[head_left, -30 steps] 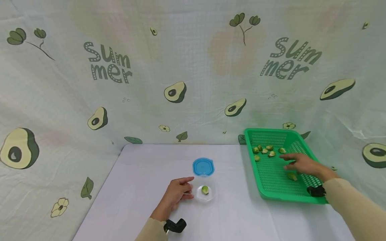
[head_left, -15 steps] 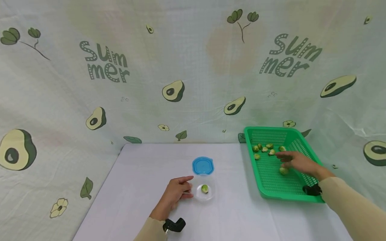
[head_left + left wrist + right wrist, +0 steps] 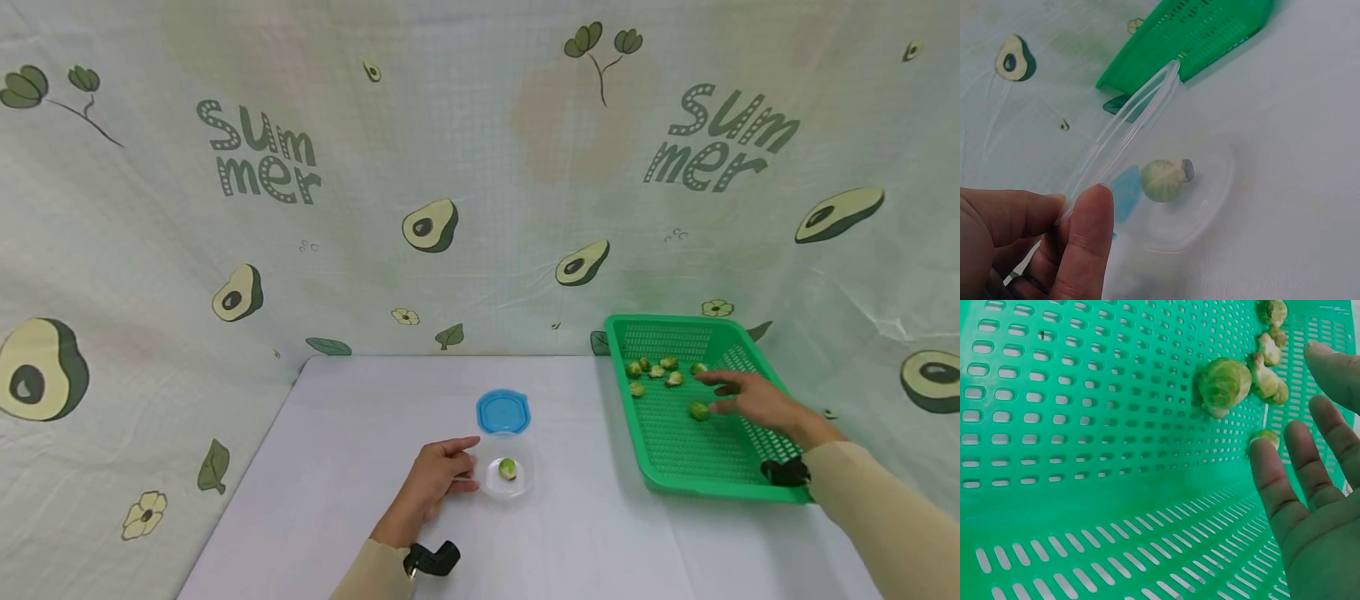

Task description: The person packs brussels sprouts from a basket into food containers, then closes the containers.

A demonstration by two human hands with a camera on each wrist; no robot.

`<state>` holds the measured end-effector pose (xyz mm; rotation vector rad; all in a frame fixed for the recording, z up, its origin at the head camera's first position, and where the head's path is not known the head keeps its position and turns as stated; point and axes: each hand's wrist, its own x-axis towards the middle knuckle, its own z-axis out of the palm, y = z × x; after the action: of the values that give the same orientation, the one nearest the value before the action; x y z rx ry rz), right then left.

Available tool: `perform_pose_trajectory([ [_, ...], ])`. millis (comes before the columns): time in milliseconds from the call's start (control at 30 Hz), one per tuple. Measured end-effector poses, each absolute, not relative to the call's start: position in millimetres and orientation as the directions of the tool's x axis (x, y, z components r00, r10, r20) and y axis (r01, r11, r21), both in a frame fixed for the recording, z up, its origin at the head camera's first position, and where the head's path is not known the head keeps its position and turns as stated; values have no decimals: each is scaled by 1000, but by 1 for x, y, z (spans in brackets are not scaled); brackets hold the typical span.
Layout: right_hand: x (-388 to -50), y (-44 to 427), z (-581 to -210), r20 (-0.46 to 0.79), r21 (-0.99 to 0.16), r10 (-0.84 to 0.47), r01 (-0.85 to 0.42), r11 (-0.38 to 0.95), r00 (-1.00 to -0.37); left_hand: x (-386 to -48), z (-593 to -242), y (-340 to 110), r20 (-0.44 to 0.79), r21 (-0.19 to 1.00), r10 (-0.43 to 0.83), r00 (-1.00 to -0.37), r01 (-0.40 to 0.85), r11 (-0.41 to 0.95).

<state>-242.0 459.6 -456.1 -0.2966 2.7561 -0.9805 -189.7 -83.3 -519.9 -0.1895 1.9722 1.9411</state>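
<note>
My left hand [image 3: 444,477] pinches the rim of a clear round plastic container [image 3: 1210,215] between thumb and fingers. Inside the container lies one Brussels sprout [image 3: 1163,180]. Over the green plastic basket [image 3: 645,454] on the right, my right hand [image 3: 761,406] is spread with nothing in it. A single Brussels sprout [image 3: 699,411] lies on the basket floor just left of its fingertips; contact cannot be told. In the right wrist view that sprout [image 3: 1224,386] sits apart from the fingers. Several more Brussels sprouts [image 3: 674,379] lie towards the basket's back left.
A blue lid [image 3: 503,412] lies flat on the white table [image 3: 360,442] right behind the container. The basket walls rise around my right hand. A printed cloth [image 3: 480,150] hangs behind the table.
The lone sprout by my right hand has shifted away from me and to the left across the basket floor. My right hand has shifted slightly. The left hand keeps its place at the container.
</note>
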Motion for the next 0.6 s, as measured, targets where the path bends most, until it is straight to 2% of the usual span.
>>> perform_pose_trajectory([
  [600, -255, 469, -486, -179, -680, -275, -84, 729, -945, -190, -522, -84, -343, 938, 173, -923, -345, 19],
])
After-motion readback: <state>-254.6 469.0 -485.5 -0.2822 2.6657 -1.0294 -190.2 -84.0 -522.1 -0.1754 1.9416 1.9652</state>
